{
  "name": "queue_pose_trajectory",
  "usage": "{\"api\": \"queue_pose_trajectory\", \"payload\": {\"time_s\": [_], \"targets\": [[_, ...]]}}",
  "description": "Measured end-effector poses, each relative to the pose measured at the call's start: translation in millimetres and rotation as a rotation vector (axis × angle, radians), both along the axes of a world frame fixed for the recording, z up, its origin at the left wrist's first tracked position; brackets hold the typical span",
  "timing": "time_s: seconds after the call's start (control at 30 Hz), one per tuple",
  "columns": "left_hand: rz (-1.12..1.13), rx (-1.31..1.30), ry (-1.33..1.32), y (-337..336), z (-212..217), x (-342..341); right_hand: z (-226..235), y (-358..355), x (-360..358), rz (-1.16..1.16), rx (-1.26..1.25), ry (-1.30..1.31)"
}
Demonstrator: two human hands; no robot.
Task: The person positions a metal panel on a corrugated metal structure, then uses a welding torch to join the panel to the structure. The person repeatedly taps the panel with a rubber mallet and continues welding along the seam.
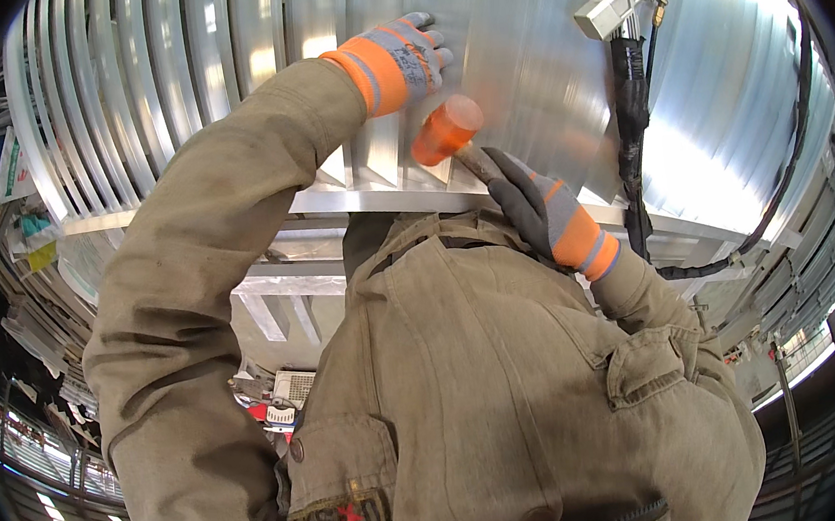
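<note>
My right hand (554, 215), in a grey and orange glove, grips the handle of a mallet (446, 130). The mallet has an orange head with a pale striking face, slightly smeared by motion, and it is held over the near edge of a broad assembly of shiny metal profiles (509, 61). Just beyond the mallet head, my left hand (396, 62), gloved alike, rests on the profiles with its fingers a little bent and apart. Nothing shows in the left hand; its palm is hidden.
A grey box-shaped tool (622, 2) lies on the metal at the right, with a black-wrapped cable (632, 129) running toward the near edge. Spaced upright slats (110, 99) fill the left side. Metal scraps (43, 337) lie piled at far left.
</note>
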State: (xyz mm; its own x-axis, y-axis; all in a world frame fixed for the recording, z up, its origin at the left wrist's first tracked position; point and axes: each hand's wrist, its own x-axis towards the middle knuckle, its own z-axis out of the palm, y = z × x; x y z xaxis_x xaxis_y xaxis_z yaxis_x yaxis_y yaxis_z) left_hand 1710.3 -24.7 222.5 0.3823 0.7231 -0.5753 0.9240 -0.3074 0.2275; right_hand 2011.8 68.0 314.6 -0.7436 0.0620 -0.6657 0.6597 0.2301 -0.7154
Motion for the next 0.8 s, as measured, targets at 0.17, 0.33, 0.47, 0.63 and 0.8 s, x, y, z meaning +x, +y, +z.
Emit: {"api": "queue_pose_trajectory", "payload": {"time_s": [0.17,0.33,0.47,0.63,0.8], "targets": [[0.000,0.155,-0.080,-18,-4,-8,5,2,-10,-0.054,-0.009,0.037],[-0.012,0.238,-0.095,-24,-4,-11,-4,-13,-2,0.098,-0.085,0.084],[-0.062,0.140,-0.052,-15,5,-16,-5,-20,6,0.169,-0.056,0.002],[-0.089,-0.021,0.015,-4,11,-9,4,-28,3,-0.136,-0.004,0.194],[-0.062,0.067,-0.023,-9,4,-10,1,-37,6,0.026,-0.022,-0.096]]}}
